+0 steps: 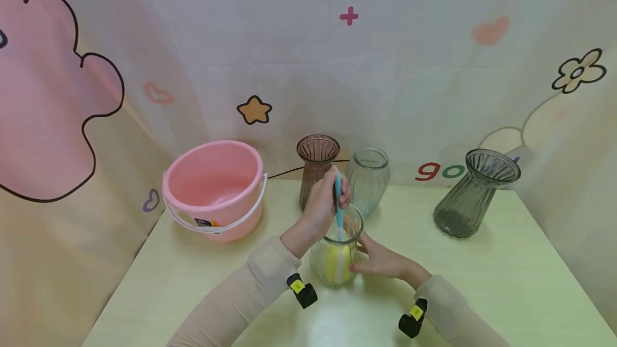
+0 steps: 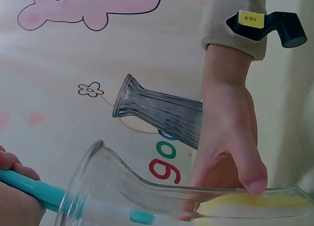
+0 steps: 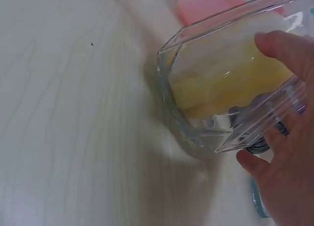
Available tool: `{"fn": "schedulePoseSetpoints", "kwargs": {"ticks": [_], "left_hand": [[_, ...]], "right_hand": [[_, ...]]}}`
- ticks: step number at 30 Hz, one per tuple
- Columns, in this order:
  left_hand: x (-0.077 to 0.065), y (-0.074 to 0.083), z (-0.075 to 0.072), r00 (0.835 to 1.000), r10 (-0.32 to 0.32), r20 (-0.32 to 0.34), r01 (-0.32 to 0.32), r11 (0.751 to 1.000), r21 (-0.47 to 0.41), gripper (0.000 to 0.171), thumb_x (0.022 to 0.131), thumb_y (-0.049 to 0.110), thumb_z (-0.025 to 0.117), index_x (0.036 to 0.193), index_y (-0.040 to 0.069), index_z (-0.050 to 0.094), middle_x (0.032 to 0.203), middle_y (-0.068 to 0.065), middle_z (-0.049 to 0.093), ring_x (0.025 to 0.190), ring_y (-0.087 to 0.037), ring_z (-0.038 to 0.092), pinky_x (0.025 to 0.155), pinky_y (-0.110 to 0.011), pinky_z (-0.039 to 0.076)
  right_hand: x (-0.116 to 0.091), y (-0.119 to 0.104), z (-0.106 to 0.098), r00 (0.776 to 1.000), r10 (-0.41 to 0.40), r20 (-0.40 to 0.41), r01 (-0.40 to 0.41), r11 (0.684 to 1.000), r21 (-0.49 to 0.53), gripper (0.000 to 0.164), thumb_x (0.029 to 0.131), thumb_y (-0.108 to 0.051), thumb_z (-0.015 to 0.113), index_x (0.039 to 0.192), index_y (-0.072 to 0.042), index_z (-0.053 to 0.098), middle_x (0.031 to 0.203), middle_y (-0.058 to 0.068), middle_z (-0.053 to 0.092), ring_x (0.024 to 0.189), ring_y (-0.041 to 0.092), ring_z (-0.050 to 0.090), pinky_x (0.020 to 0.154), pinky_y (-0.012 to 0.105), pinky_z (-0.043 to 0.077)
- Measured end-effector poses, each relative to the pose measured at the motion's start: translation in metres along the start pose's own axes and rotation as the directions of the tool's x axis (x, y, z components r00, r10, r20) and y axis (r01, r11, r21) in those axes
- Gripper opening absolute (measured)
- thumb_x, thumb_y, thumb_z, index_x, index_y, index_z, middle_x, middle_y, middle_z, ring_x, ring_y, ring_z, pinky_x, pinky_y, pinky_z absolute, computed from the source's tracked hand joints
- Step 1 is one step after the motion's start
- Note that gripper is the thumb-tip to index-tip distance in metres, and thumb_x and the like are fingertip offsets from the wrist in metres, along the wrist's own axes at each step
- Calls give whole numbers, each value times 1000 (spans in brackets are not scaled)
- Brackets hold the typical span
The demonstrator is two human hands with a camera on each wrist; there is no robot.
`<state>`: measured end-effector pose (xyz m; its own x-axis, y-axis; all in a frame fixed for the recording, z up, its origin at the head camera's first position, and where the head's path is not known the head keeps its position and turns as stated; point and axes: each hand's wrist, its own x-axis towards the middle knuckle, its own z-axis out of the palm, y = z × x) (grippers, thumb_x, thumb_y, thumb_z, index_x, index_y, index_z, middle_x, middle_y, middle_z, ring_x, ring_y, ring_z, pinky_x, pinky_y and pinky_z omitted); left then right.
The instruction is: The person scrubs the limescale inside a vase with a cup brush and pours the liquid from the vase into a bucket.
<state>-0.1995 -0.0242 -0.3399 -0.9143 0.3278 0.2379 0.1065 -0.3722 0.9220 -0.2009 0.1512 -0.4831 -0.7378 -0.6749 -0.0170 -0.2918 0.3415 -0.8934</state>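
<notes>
My left hand (image 1: 319, 210) grips the turquoise handle (image 1: 339, 197) of a bottle brush, which points down through the mouth of a clear glass vase (image 2: 132, 179). Inside the vase, the yellow and white sponge head (image 3: 230, 73) of the brush fills much of the lower part. My right hand (image 1: 385, 261) holds the vase from its right side, thumb on the near wall and fingers round the far side. In the head view the vase stands near the middle of the table. Part of its rim is hidden behind my left hand.
A pink bucket (image 1: 248, 226) with a white handle stands at the left. Behind the hands are a brownish-purple glass vase (image 1: 315, 167) and a pale clear vase (image 1: 368, 181). A grey glass vase (image 1: 467, 202) stands at the right. A printed curtain (image 1: 385, 95) hangs behind the table.
</notes>
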Motion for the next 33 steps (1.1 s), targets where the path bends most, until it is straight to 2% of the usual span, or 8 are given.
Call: {"fn": "schedulePoseSetpoints", "kwargs": {"ticks": [4, 11, 18, 23, 27, 30, 33], "left_hand": [[-2, 0, 1, 1000, -2, 12, 2, 1000, -8, 43, 100, 30, 24, 66, 9, 39, 57, 1, 34, 54, -13, 32, 57, -26, 29], [-5, 7, 6, 1000, 22, 9, -22, 1000, 4, 42, 98, 35, 28, 66, 10, 40, 57, 2, 34, 54, -13, 31, 56, -25, 28], [1, 41, 16, 994, 100, 38, -100, 995, -2, 41, 98, 32, 27, 66, 10, 40, 57, 2, 35, 53, -13, 32, 55, -24, 29], [5, 69, 18, 985, 166, 54, -162, 984, -71, 41, 98, 29, 27, 65, 10, 41, 56, 1, 34, 52, -13, 31, 54, -24, 28], [6, 83, 20, 977, 206, 56, -197, 972, -129, 41, 98, 26, 27, 63, 10, 42, 56, 1, 35, 52, -13, 31, 54, -24, 27], [4, 84, 21, 975, 210, 69, -199, 970, -137, 42, 99, 26, 25, 63, 10, 42, 56, 1, 34, 51, -13, 32, 54, -25, 27], [2, 78, 20, 979, 193, 73, -182, 974, -136, 43, 99, 27, 24, 64, 11, 41, 56, 2, 34, 52, -13, 31, 54, -24, 27]], "right_hand": [[1, 0, -1, 999, 32, -10, -32, 999, 26, 89, 80, -23, 69, 147, -27, 11, 153, -2, 13, 140, 23, 13, 107, 52, 24], [-1, 4, 9, 993, 35, -108, -27, 997, 76, 88, 75, -19, 74, 145, -20, 20, 148, 2, 24, 137, 23, 19, 104, 52, 29], [-3, 5, 15, 982, 46, -181, -32, 996, 81, 91, 73, -18, 76, 144, -20, 20, 141, 6, 32, 128, 29, 31, 100, 55, 33], [-4, 3, 20, 973, 45, -228, -32, 997, 64, 93, 71, -18, 78, 144, -19, 19, 143, 8, 29, 129, 31, 32, 97, 53, 37], [-4, 1, 25, 959, 46, -278, -26, 997, 74, 92, 69, -15, 79, 141, -15, 23, 142, 9, 30, 128, 32, 33, 95, 48, 41], [-4, -1, 29, 949, 48, -312, -26, 997, 73, 89, 69, -14, 79, 138, -12, 24, 140, 11, 32, 127, 32, 34, 95, 47, 42], [-3, -2, 31, 940, 57, -337, -38, 997, 62, 88, 68, -13, 80, 137, -10, 24, 138, 12, 34, 126, 32, 35, 95, 49, 41]]}}
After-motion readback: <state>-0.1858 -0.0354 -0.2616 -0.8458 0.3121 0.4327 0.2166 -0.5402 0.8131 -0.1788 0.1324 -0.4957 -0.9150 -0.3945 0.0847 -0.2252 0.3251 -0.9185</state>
